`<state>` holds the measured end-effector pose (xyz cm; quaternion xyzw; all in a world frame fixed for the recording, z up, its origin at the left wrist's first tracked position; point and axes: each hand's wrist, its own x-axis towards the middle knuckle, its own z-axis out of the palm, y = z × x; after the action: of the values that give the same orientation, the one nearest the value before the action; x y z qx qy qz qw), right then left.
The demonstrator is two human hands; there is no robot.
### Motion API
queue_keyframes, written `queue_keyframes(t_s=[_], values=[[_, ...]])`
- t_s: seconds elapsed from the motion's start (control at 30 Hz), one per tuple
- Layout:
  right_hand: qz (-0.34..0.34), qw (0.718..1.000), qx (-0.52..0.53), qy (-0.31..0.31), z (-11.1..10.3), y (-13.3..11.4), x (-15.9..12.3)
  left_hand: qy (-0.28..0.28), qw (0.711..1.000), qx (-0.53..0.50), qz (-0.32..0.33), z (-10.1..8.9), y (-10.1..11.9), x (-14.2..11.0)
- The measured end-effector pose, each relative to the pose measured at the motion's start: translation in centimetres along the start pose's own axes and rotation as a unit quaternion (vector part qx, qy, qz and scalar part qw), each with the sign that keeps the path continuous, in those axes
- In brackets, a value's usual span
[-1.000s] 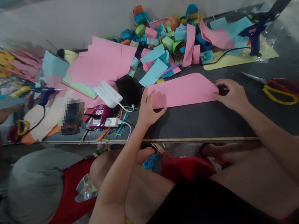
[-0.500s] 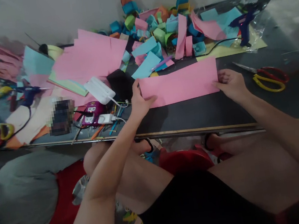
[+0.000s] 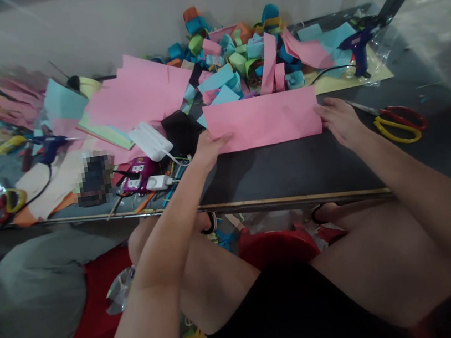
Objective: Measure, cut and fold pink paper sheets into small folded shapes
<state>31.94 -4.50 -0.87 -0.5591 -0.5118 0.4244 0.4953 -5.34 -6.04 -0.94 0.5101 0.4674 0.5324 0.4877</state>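
Note:
A long pink sheet of paper (image 3: 265, 121) is stretched between my two hands above the dark tabletop. My left hand (image 3: 211, 147) pinches its left end, with the thumb lying across the front. At the opposite end, my right hand (image 3: 338, 119) has its fingers at the paper's edge and grips it there. Just right of that hand lie scissors (image 3: 399, 123) with one red and one yellow handle. Behind the sheet is a heap of small folded paper pieces (image 3: 239, 60) in blue, green, pink and orange.
Larger pink sheets (image 3: 139, 89) lie at the back left. Glue guns stand at the right (image 3: 359, 52) and left (image 3: 50, 149). A purple power strip (image 3: 140, 172), a white adapter box (image 3: 150, 140) and a phone (image 3: 95, 179) sit left. Another person's leg (image 3: 41, 290) is beside me.
The pink sheet has shifted slightly left in view, its left end now higher and its lower edge more level. My right fingers have opened out a little at its edge.

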Motion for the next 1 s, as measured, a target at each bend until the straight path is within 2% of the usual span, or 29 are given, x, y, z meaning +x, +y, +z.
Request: queue_keyframes(t_s=[0.07,0.1,0.2,0.3,0.4,0.53,0.67,0.77,1.0], values=[[0.071,0.997,0.032,-0.01,0.0,-0.3,0.3,0.005,1.0,-0.009,0.008,-0.1,-0.7,0.3],[0.076,0.997,0.017,-0.022,0.0,-0.5,0.5,0.018,1.0,-0.012,0.016,-0.2,-1.1,0.4],[0.042,0.999,-0.028,-0.004,0.2,-0.7,0.9,0.059,0.998,-0.013,0.036,-0.6,-1.9,0.5],[0.03,0.999,-0.01,0.042,0.3,-0.7,0.8,0.056,0.997,-0.013,0.041,-0.9,-2.0,0.4],[0.045,0.999,-0.015,0.015,0.3,-1.2,0.3,0.053,0.997,-0.039,0.042,-0.9,-1.7,0.4],[0.057,0.997,-0.04,-0.037,0.3,-2.1,-0.4,0.082,0.993,-0.078,0.042,-0.6,-1.7,0.5],[0.039,0.999,0.005,-0.007,0.4,-2.2,-0.8,0.131,0.988,-0.045,0.066,0.0,-1.9,0.1],[0.017,1.0,-0.001,0.02,0.4,-2.1,-1.5,0.174,0.981,-0.005,0.082,0.5,-1.7,-0.5],[-0.018,0.999,0.008,0.03,0.4,-3.0,-3.0,0.219,0.971,-0.002,0.093,1.3,-1.4,-1.5]])
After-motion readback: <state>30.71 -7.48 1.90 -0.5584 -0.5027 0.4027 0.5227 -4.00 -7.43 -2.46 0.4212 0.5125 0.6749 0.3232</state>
